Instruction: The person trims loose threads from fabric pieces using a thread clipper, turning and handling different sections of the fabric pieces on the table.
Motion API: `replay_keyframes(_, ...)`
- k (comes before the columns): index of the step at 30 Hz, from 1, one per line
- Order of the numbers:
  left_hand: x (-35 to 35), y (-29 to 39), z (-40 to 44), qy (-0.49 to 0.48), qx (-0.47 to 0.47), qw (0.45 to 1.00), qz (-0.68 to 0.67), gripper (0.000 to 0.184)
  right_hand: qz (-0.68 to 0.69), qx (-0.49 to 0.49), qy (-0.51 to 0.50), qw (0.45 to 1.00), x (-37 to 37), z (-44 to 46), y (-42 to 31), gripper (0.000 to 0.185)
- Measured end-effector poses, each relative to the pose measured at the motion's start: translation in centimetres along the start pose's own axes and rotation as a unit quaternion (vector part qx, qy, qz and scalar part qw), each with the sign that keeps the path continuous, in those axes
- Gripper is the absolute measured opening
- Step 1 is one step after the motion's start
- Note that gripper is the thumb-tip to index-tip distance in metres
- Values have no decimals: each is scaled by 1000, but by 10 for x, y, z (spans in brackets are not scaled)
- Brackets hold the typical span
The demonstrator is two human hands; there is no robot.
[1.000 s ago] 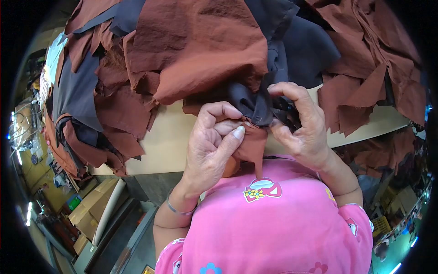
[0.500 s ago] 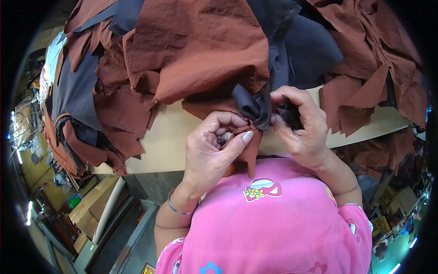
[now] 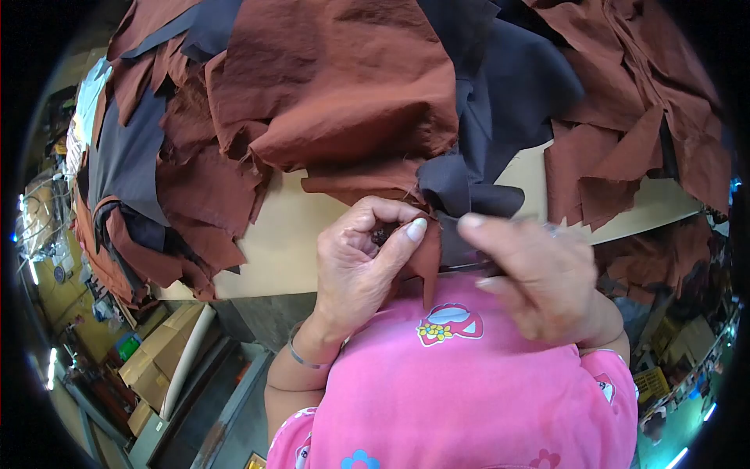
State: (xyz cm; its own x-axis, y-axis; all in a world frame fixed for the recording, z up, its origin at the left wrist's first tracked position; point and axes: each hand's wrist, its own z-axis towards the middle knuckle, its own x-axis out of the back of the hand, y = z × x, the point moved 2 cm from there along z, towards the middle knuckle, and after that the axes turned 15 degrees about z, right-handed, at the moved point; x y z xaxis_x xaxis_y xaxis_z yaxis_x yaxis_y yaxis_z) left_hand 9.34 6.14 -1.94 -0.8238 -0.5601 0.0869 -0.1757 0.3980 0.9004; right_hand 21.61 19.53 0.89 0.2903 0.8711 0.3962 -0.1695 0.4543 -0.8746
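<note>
My left hand point(image 3: 363, 262) pinches the edge of a rust-brown cloth point(image 3: 426, 258) between thumb and forefinger, just above the pink shirt front. A pointed tail of this cloth hangs below the pinch. My right hand point(image 3: 543, 277), smeared by motion, is to the right with its fingers curled. Something dark shows between its thumb and forefinger, too blurred to name. A folded dark grey cloth point(image 3: 445, 180) meets the brown one just beyond my fingertips. Beyond that, a large rust-brown cloth piece point(image 3: 344, 86) droops over the table.
Brown and dark scraps point(image 3: 195, 187) are heaped at the left, with more brown cloth point(image 3: 609, 172) at the right. The pale tabletop point(image 3: 289, 234) curves around my front. Cardboard boxes point(image 3: 164, 344) and a pale roll point(image 3: 187, 363) stand on the lower left.
My right hand has moved down and to the right, away from the pinched spot. The dark cloth beside it has unfolded rightward. My left hand keeps its pinch in nearly the same place.
</note>
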Motion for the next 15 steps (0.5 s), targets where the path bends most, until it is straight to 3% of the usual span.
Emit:
replay_keyframes(3, -1, 1, -1, -14, 16, 999, -36, 10, -88, -56, -71, 992, -12, -4, 0, 44)
replay_keyframes(15, -4, 1, -1, 8, -16, 1000, -19, 9, -182, -39, -9, 983, -17, -6, 10, 47)
